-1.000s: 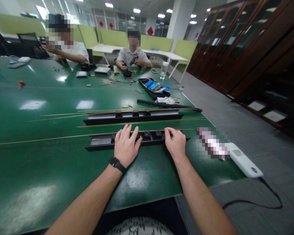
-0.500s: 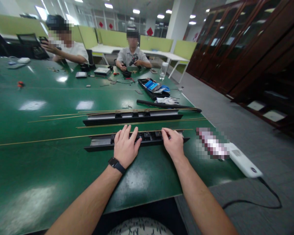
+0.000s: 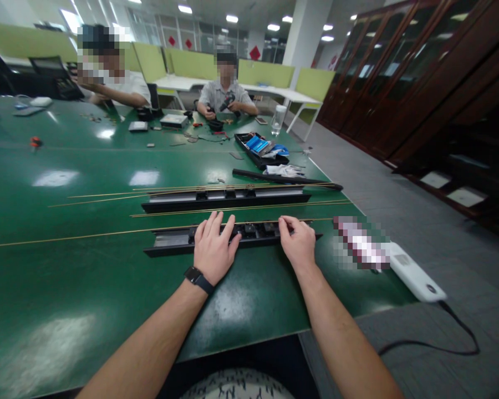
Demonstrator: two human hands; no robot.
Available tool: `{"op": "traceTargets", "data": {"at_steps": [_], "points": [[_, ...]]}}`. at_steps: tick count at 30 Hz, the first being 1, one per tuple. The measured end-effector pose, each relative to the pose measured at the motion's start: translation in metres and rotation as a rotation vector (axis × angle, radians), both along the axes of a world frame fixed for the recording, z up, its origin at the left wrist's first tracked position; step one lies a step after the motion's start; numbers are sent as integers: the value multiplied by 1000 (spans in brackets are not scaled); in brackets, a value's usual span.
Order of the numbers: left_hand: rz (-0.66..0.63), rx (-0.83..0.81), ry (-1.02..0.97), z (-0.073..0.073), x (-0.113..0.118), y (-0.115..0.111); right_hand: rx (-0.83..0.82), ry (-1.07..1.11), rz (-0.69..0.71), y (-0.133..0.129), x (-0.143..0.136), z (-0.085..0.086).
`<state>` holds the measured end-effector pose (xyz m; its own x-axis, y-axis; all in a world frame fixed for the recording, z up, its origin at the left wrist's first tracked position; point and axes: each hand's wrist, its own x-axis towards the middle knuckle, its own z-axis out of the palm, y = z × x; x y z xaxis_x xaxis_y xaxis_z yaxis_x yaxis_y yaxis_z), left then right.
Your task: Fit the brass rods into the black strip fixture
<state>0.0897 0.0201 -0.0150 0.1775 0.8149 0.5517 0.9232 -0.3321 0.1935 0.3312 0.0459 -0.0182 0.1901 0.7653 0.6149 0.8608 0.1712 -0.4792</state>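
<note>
My left hand (image 3: 213, 246) lies with fingers spread over a black channel-shaped housing (image 3: 170, 240), which has a silvery inner strip and black fittings inside. Along the housing's far side runs a long, thin brass-coloured rod (image 3: 87, 236), sticking out well past its left end. Thumb and forefinger of my right hand (image 3: 297, 241) are pinched at this rod near the housing's right end; the exact contact is partly hidden by the fingers. Just beyond, more thin rods (image 3: 174, 213) lie on the table. A second, similar housing (image 3: 228, 203) sits behind them with rods along its top.
A black bar (image 3: 283, 178), white gloves (image 3: 285, 170) and a black tray (image 3: 253, 156) with blue items are farther back on the green table (image 3: 108, 288). At right lies a white device (image 3: 416, 274) with a cable. Two people sit across the table, one holding a drill (image 3: 228, 101).
My right hand has shifted slightly to the right, and the rod's right end now reaches farther right. My left hand stays in place on the housing.
</note>
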Motion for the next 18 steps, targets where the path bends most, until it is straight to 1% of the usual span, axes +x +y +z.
{"op": "traceTargets", "data": {"at_steps": [4,6,11,15,18], "points": [[6,10,9,0,0,0,2,2,78,0,-2,-1],[7,12,12,0,0,-1,-1,-8,96,0,-3,-1],[5,9,12,0,1,-1,4,-30,39,0,-1,-2],[4,13,15,0,0,0,9,-29,-43,1,2,-1],[8,18,24,0,0,0,-1,-19,-58,0,2,0]]}}
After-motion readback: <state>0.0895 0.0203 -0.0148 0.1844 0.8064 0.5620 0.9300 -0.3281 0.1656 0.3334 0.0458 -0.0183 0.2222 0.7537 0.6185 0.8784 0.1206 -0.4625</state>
